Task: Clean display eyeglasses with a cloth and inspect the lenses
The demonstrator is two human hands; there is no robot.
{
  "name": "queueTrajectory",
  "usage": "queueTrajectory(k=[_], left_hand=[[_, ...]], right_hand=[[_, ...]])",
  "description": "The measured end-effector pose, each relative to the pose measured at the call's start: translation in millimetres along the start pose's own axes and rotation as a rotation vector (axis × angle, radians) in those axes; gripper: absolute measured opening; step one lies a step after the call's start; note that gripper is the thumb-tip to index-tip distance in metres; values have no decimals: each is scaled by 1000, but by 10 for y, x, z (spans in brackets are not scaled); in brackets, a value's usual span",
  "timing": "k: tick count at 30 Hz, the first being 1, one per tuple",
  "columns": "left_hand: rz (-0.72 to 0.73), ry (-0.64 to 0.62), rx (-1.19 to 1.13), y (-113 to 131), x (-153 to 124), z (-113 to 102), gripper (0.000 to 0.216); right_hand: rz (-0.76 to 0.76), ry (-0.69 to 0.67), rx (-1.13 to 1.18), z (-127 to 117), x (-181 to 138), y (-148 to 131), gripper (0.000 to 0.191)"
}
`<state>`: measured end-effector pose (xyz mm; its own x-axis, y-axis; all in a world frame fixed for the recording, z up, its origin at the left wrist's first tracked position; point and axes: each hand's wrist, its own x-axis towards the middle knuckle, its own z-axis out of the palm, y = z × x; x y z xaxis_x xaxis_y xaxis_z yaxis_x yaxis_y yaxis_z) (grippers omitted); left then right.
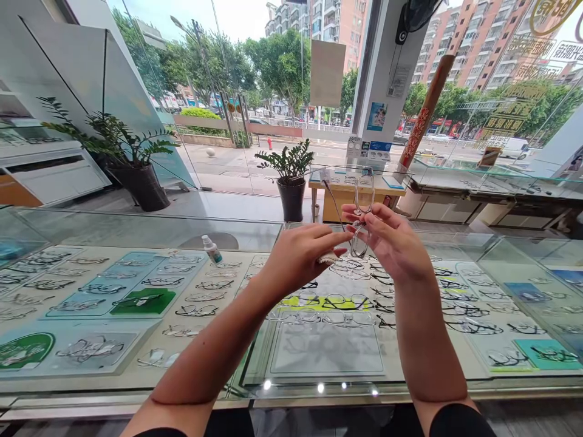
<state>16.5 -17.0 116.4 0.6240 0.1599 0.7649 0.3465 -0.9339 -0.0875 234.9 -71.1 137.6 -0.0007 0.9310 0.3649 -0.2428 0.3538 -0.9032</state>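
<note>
Above the glass worktop, the right hand is holding thin-framed glasses upright, fingers closed on the frame, while the left hand is pinching a small cloth against the lower lens, likely wiping; finishing needs gentle pressure.

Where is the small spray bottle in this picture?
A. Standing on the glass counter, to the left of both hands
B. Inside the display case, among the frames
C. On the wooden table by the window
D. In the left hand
A: the small spray bottle stands on top of the glass counter, apart from the left hand and the right hand, which hold a pair of glasses.
</note>
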Motion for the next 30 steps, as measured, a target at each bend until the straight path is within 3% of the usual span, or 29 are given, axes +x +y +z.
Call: queueTrajectory(k=[8, 14, 18, 22, 28, 30], left_hand=[[-142, -73, -94, -67, -14, 44, 22], [-217, -97, -222, 64, -3, -60, 34], [-492, -152, -339, -44, -90, -215, 64], [-833, -200, -547, -506, -466, -195, 69], [-1455, 129, -694, -1155, -1285, 182, 71], [-1547, 183, -646, -1266, -1472, 313, 65]], right_hand=[[-180, 175, -133, -45, 29, 24, 31], [-237, 194, -257, -42, 14, -7, 35], [-305, 245, -216, -99, -27, -93, 32], [-367, 247, -238, -163, -50, -134, 28], [-343, 266, -73, -60, -66, -136, 20], [-332, 266, -42, -26, -72, -130, 20]])
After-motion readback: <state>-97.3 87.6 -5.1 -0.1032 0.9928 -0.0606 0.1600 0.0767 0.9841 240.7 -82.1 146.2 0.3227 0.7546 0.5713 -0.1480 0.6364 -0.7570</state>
